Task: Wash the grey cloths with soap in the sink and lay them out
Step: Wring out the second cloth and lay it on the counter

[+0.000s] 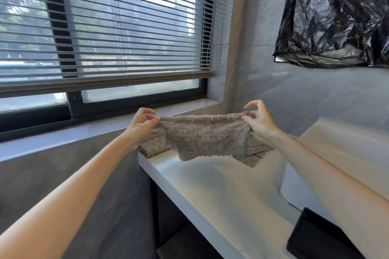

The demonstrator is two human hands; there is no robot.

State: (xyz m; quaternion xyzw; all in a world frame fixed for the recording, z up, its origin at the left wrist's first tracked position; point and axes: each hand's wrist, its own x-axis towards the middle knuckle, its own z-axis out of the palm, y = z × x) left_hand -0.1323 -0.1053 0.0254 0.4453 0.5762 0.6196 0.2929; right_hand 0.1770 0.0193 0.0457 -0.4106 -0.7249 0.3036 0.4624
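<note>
Near the centre of view a grey cloth (pixel 206 134) hangs stretched between both hands, just above the far end of the white counter (pixel 221 185). The left hand (pixel 143 124), at 9 o'clock of the cloth, pinches its top left corner between thumb and curled fingers. The right hand (pixel 260 120), at 3 o'clock, pinches the top right corner the same way, its other fingers loosely raised. The top edge runs nearly taut with a slight sag, and the body droops softly; whether its scalloped lower edge clears the counter or brushes it, I cannot tell. A second cloth (pixel 151 146) lies flat on the counter at 8 o'clock of the held one, partly behind the left wrist, and a third cloth (pixel 257 150) lies at 4 o'clock, partly hidden by it. What looks like the sink (pixel 328 143) curves in at 3 o'clock. The cloth is shaggy, limp and light, likely heavier and clingy if damp, so it will not keep a shape by itself. The corners are the right hold, kept apart so it stays spread while lowered flat beside the others rather than over them.
</note>
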